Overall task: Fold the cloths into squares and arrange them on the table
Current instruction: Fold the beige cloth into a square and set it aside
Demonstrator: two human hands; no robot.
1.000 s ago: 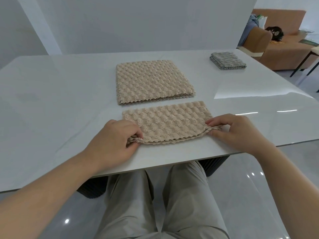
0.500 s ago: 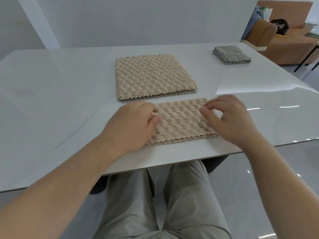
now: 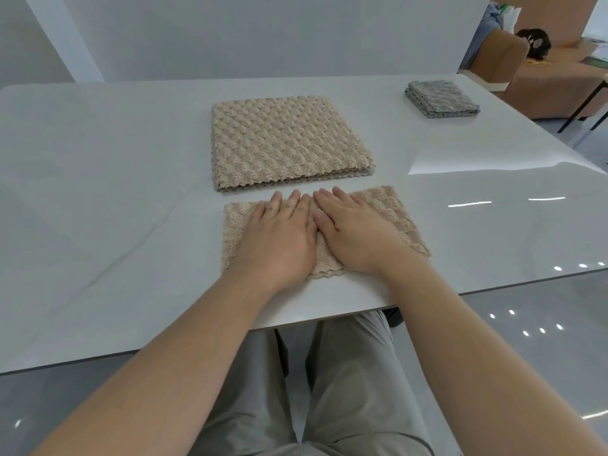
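Beyond glossy white table (image 3: pixel 98 192), tan sofa (image 3: pixel 559 80)

The white table (image 3: pixel 98 192) bears a narrow beige cloth (image 3: pixel 394 218), larger beige cloth (image 3: pixel 286 143), grey cloth (image 3: pixel 441 98).

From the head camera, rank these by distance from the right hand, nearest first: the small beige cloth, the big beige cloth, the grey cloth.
1. Small beige cloth: under the right hand, pressed flat.
2. Big beige cloth: just beyond the fingertips.
3. Grey cloth: far right of the table.
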